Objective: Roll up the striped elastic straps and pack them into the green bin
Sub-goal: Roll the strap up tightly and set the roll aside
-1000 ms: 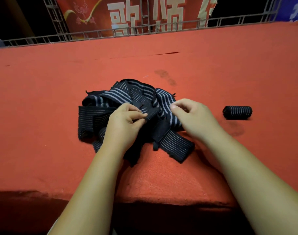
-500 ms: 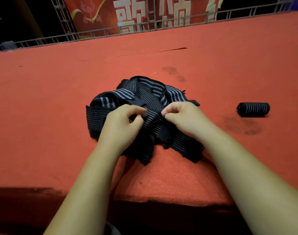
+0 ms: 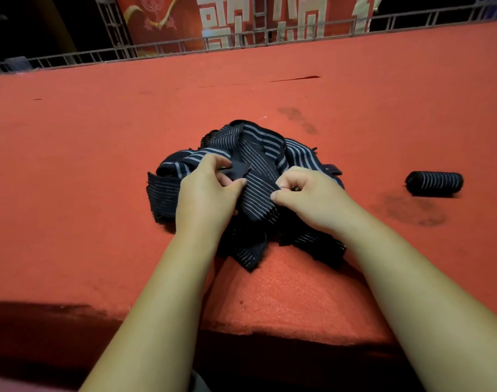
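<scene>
A tangled pile of dark striped elastic straps [image 3: 258,154] lies on the red carpeted surface [image 3: 100,154] in front of me. My left hand [image 3: 207,193] pinches a dark strap end between thumb and fingers at the pile's left side. My right hand [image 3: 306,196] grips the same striped strap just to the right, fingers curled over it. One strap, rolled into a tight cylinder [image 3: 434,183], lies on the carpet to the right, apart from the pile. No green bin is in view.
The carpeted surface ends in a dark front edge [image 3: 269,338] close to me. A metal railing [image 3: 241,41] and a red banner with white characters [image 3: 258,21] stand behind the far edge. Dark stains [image 3: 411,212] mark the carpet near the roll.
My right hand has moved left onto the pile and closed on the strap beside my left hand. The camera has shifted, so the roll sits further right.
</scene>
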The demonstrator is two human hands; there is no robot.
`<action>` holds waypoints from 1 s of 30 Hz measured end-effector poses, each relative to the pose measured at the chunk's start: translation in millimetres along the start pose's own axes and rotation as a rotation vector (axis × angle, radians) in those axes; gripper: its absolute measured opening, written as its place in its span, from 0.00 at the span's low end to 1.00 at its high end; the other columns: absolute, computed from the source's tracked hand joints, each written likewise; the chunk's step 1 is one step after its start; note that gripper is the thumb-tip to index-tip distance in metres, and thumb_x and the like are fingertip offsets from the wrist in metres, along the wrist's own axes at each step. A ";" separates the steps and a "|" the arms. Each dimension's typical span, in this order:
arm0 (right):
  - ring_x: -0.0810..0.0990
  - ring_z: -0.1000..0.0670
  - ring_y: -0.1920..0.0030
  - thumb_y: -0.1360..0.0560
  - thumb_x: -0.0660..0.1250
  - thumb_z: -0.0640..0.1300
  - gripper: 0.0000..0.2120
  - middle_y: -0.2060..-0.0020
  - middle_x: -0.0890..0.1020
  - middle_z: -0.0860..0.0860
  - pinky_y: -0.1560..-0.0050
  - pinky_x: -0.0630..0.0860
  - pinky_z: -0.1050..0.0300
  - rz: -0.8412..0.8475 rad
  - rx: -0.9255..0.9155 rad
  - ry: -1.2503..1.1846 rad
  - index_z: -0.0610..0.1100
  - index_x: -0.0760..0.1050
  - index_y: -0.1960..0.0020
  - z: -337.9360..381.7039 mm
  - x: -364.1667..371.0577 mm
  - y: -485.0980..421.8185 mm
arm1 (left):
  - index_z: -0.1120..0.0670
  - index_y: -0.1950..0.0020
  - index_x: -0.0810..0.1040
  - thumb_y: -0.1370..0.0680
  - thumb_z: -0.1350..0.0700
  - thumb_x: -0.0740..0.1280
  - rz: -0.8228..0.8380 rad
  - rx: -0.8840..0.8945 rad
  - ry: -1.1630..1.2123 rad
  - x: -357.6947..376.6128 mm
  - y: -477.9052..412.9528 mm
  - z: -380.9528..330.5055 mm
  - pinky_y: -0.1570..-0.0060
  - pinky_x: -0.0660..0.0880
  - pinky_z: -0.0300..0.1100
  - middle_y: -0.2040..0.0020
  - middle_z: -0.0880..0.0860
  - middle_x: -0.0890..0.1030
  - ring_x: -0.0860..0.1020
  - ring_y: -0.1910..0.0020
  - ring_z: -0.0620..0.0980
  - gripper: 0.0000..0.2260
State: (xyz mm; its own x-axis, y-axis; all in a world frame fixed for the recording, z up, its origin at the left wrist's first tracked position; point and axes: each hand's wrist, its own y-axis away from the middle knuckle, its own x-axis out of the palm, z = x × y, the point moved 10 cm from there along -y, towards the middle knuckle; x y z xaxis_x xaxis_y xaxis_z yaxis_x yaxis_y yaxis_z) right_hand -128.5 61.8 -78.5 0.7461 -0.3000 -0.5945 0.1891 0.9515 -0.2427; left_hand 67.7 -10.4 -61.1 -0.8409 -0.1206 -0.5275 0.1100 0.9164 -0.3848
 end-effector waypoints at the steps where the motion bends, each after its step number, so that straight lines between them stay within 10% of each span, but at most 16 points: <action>1: 0.75 0.55 0.60 0.24 0.74 0.44 0.15 0.59 0.77 0.55 0.53 0.72 0.52 0.006 -0.021 -0.006 0.45 0.70 0.64 2.4 0.4 0.7 | 0.41 0.44 0.81 0.24 0.46 0.79 -0.020 0.029 -0.100 -2.1 -0.3 -1.2 0.57 0.81 0.46 0.62 0.42 0.83 0.84 0.62 0.44 0.12; 6: 0.80 0.40 0.50 0.25 0.70 0.40 0.13 0.54 0.81 0.43 0.50 0.76 0.44 0.032 -0.055 -0.023 0.40 0.66 0.61 6.7 1.2 5.5 | 0.44 0.52 0.83 0.19 0.44 0.70 -0.135 0.075 -0.239 -9.8 -1.9 -4.1 0.53 0.79 0.49 0.54 0.43 0.82 0.82 0.53 0.48 0.06; 11: 0.64 0.55 0.70 0.27 0.68 0.40 0.15 0.73 0.65 0.55 0.67 0.61 0.54 -0.096 0.018 -0.009 0.44 0.63 0.66 -14.8 -24.4 5.4 | 0.54 0.45 0.81 0.15 0.50 0.63 -0.288 -0.212 0.121 -34.0 -13.2 39.3 0.71 0.74 0.33 0.62 0.53 0.86 0.83 0.75 0.43 0.10; 17: 0.67 0.53 0.69 0.26 0.70 0.40 0.13 0.70 0.69 0.52 0.66 0.63 0.54 -0.287 0.084 -0.221 0.40 0.67 0.63 -39.2 -57.7 7.9 | 0.55 0.38 0.70 0.15 0.54 0.65 -0.293 -0.127 0.341 -34.6 -4.8 14.6 0.65 0.83 0.49 0.55 0.49 0.86 0.86 0.69 0.51 0.09; 25: 0.71 0.47 0.60 0.23 0.74 0.45 0.13 0.63 0.72 0.45 0.56 0.70 0.49 -0.377 0.050 -0.593 0.49 0.73 0.62 -37.6 -86.4 15.3 | 0.49 0.46 0.85 0.17 0.62 0.66 0.315 -0.107 0.388 70.4 25.9 -29.6 0.51 0.83 0.47 0.53 0.49 0.89 0.88 0.54 0.45 0.11; 30: 0.74 0.45 0.60 0.25 0.74 0.54 0.11 0.63 0.77 0.44 0.53 0.72 0.45 -0.334 0.116 -0.614 0.50 0.78 0.60 -50.8 -87.8 19.4 | 0.45 0.35 0.85 0.14 0.52 0.66 0.372 -0.144 0.592 91.9 40.2 -46.9 0.43 0.83 0.52 0.44 0.45 0.89 0.86 0.44 0.44 0.12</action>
State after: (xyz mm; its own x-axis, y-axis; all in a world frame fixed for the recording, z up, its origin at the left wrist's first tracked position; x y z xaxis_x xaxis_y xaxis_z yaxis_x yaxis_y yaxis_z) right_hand -222.8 103.1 -70.0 0.8547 -0.5171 0.0454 0.5124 0.8265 -0.2330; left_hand -30.1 33.2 -89.5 -0.9122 0.4001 -0.0885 0.4089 0.9026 -0.1343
